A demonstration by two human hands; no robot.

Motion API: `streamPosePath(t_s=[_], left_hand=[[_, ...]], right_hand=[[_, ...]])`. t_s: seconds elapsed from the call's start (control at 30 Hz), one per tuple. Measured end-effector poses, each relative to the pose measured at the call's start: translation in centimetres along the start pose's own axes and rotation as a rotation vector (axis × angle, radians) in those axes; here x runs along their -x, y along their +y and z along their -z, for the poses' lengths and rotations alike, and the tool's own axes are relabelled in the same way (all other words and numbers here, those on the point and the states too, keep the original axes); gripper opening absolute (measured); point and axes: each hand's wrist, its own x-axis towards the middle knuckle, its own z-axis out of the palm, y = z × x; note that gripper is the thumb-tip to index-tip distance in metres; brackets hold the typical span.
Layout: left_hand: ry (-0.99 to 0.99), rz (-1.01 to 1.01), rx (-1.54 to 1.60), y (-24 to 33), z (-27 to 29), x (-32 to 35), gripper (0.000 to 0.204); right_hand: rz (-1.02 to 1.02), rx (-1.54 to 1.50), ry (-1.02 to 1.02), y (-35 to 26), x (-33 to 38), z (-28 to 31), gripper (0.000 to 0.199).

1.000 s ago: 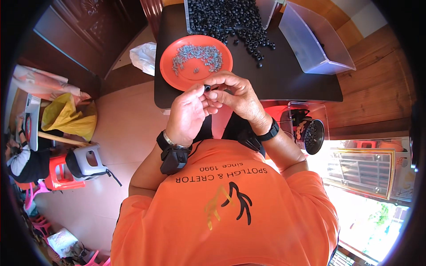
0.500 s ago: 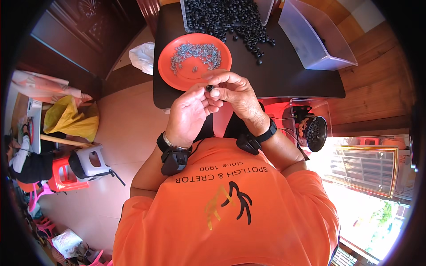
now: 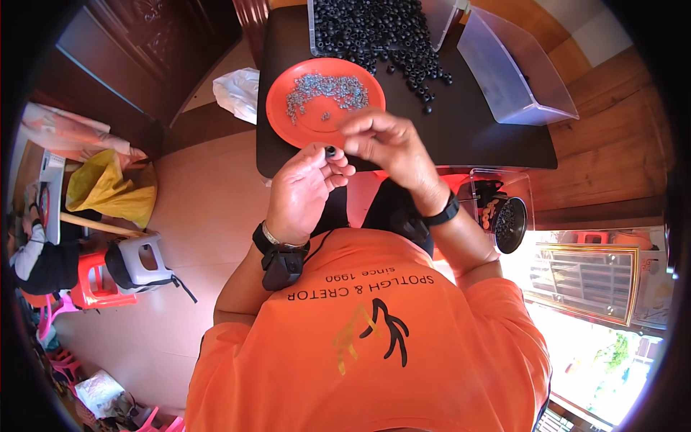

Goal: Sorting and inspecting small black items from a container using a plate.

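Between the thumb and fingertips of my left hand (image 3: pixel 302 187) is a small round black part (image 3: pixel 331 152) with a hole in it. My right hand (image 3: pixel 396 155) hovers just to the right, its thumb and fingers drawn together in a pinch and apart from the black part. Whatever lies in that pinch, if anything, is too small to make out. Beyond both hands, at the table's near edge, sits a red plate (image 3: pixel 277 119) with many tiny silvery metal pieces (image 3: pixel 327 88). Similar black parts (image 3: pixel 381 39) spill in a heap across the dark table (image 3: pixel 475 144).
A clear plastic bin (image 3: pixel 312 29) surrounds the back of the heap; another translucent bin (image 3: pixel 504 93) stands at the table's right. Below the right edge, a round black container (image 3: pixel 511 225) holds small dark pieces. Stools (image 3: pixel 147 263) and another person's sleeve (image 3: pixel 32 255) are at left.
My right hand has come away from the black part, which stays in my left hand. The view has shifted slightly, so the table and plate appear a little farther right and lower.
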Motion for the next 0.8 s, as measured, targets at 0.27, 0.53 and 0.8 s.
streamPosePath(t_s=[0.27,0.53,0.8], left_hand=[[0.097,-0.045,0.043,1.2,1.3,0.8,0.022],[0.152,-0.071,0.064,1.8,2.0,1.4,0.024],[0.125,-0.048,0.097,1.5,2.0,1.2,0.024]], right_hand=[[0.209,1.039,-0.099,2.0,-8.0,2.7,0.020],[0.045,1.337,-0.307,2.9,-9.9,2.1,0.013],[0.102,1.350,-0.277,4.0,-10.4,1.0,0.008]])
